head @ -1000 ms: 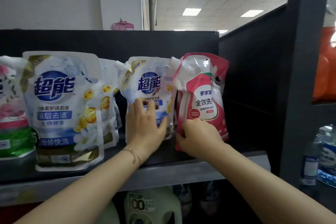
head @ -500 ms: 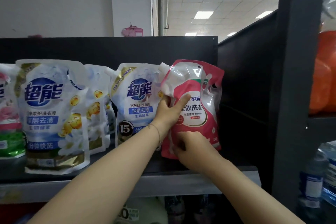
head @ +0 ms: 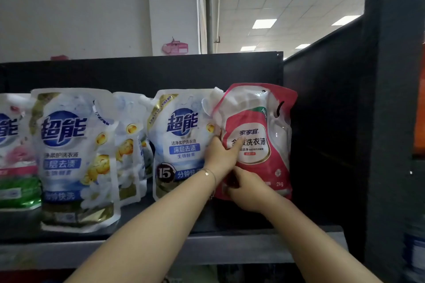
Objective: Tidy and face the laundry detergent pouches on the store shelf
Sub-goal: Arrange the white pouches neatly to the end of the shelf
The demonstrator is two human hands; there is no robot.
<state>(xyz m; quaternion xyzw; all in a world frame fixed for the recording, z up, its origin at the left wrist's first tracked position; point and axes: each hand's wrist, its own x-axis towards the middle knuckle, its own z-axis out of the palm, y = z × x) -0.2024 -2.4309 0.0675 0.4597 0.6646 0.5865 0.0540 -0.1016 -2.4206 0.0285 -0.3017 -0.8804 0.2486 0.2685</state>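
A red and white detergent pouch (head: 264,126) stands upright at the right end of the dark shelf (head: 230,250). My left hand (head: 222,155) grips its left edge at mid height, thumb across the label. My right hand (head: 247,187) holds its lower left corner. Just left of it stands a white and blue pouch (head: 181,135), partly covered by my left wrist. Further left are another white and blue pouch (head: 71,151) at the shelf front, one (head: 128,144) set back behind it, and a pink and green pouch (head: 13,156) at the frame edge.
A black side panel (head: 326,121) closes the shelf just right of the red pouch. A black back panel (head: 138,73) runs behind the row. Orange goods (head: 419,103) and a bottle (head: 416,248) sit on the neighbouring unit at far right.
My left hand left the middle white and blue pouch and took the red pouch's left edge. The red pouch now stands straighter, its front facing me. My right hand stayed on its lower corner.
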